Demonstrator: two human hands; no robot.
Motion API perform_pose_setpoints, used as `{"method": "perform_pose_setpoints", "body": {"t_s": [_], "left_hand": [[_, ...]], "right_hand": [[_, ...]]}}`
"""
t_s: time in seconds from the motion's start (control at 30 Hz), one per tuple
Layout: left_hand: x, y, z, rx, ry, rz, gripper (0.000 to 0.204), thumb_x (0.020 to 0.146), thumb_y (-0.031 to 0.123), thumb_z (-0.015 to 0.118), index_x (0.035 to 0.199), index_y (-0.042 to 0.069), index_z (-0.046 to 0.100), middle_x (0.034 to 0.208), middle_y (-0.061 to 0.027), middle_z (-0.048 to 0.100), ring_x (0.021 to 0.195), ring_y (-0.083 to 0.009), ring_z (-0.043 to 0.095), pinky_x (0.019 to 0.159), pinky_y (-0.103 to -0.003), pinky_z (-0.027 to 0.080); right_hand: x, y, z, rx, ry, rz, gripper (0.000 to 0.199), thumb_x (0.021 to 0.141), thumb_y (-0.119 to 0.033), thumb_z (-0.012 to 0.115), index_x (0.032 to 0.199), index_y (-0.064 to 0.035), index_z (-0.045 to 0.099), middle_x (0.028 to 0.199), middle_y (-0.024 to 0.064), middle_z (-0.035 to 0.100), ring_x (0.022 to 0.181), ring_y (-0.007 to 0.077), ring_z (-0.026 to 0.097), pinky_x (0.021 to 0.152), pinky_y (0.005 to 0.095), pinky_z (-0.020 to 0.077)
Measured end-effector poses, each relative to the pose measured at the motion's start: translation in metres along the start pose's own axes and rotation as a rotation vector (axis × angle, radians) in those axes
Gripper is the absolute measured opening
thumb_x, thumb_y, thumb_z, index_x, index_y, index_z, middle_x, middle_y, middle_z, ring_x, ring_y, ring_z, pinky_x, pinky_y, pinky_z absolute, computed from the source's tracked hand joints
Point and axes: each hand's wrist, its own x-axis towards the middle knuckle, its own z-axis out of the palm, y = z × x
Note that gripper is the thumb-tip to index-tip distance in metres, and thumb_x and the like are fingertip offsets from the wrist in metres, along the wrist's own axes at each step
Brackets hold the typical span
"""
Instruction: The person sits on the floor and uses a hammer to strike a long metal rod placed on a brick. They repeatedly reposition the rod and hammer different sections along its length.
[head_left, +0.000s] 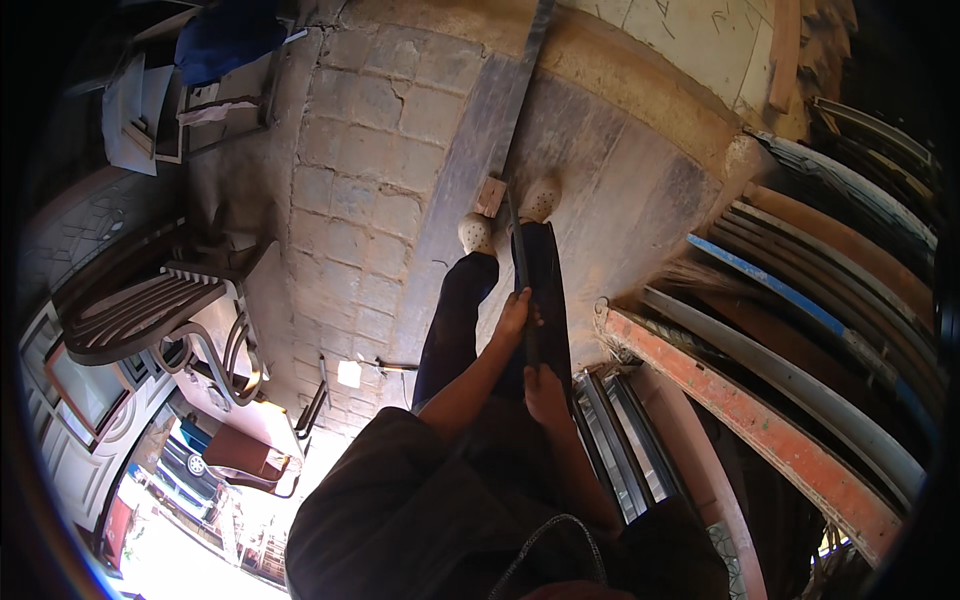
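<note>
A long dark narrow bar (520, 245) runs from my hands down between my legs to the floor. My left hand (514, 317) is wrapped round it at thigh height. Closer to my body, my right hand (544, 393) grips the same bar near its upper end. Between my two pale clogs sits a small reddish-brown block (490, 197). A wider dark strip (524, 90) stretches away from the block across the floor. Whether this strip and the bar are one piece, I cannot tell.
Stacked long boards and metal profiles, including an orange-red beam (740, 420) and a blue bar (770, 270), fill the right. On the left stand a curved slatted metal chair (140, 320) and a brown chair (245, 455). Paving tiles (355, 200) border the smooth floor.
</note>
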Motion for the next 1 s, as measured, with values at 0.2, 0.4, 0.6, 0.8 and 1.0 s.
{"method": "perform_pose_setpoints", "body": {"t_s": [0.2, 0.4, 0.6, 0.8, 1.0], "left_hand": [[0.01, 0.019, 0.045, 0.068, -0.056, 0.068, 0.043, 0.096, 0.032, 0.051, 0.119, -0.003, 0.04, 0.082, -0.0108, 0.053, 0.06, -0.019, 0.056, 0.055, -0.036, 0.056], [0.024, 0.036, 0.095, 0.09, -0.036, 0.091, 0.049, 0.096, 0.032, 0.053, 0.126, -0.003, 0.037, 0.086, -0.0127, 0.055, 0.064, -0.0205, 0.06, 0.059, -0.036, 0.057], [0.027, 0.058, 0.139, 0.155, -0.11, 0.138, 0.054, 0.096, 0.032, 0.053, 0.131, -0.005, 0.034, 0.097, -0.0182, 0.056, 0.067, -0.0198, 0.059, 0.062, -0.036, 0.057], [0.037, 0.069, 0.165, 0.134, -0.044, 0.123, 0.054, 0.096, 0.032, 0.053, 0.13, -0.005, 0.036, 0.099, -0.017, 0.056, 0.069, -0.0186, 0.058, 0.064, -0.035, 0.057], [0.049, 0.085, 0.174, 0.151, -0.017, 0.139, 0.054, 0.095, 0.033, 0.054, 0.129, -0.005, 0.037, 0.097, -0.0167, 0.057, 0.068, -0.0187, 0.058, 0.061, -0.035, 0.056]], "right_hand": [[0.035, -0.044, -0.069, -0.15, -0.06, 0.036, 0.039, 0.097, -0.034, 0.045, 0.09, 0.0041, 0.052, 0.083, 0.0298, 0.06, 0.086, 0.0505, 0.058, 0.073, 0.0541, 0.0446], [0.054, -0.056, -0.113, -0.188, -0.073, 0.064, 0.04, 0.096, -0.034, 0.045, 0.096, 0.0058, 0.051, 0.084, 0.0317, 0.061, 0.087, 0.0507, 0.058, 0.074, 0.055, 0.0459], [0.076, -0.064, -0.14, -0.175, 0.01, 0.027, 0.034, 0.096, -0.03, 0.046, 0.093, 0.004, 0.048, 0.078, 0.0333, 0.06, 0.079, 0.0526, 0.058, 0.069, 0.058, 0.0455], [0.091, -0.067, -0.158, -0.187, 0.026, 0.037, 0.035, 0.096, -0.03, 0.046, 0.094, 0.0044, 0.049, 0.073, 0.0319, 0.059, 0.077, 0.0503, 0.059, 0.067, 0.0548, 0.0458], [0.106, -0.076, -0.167, -0.182, -0.001, 0.027, 0.035, 0.097, -0.03, 0.046, 0.094, 0.0049, 0.05, 0.073, 0.0318, 0.059, 0.078, 0.0497, 0.06, 0.067, 0.0533, 0.0464]]}}
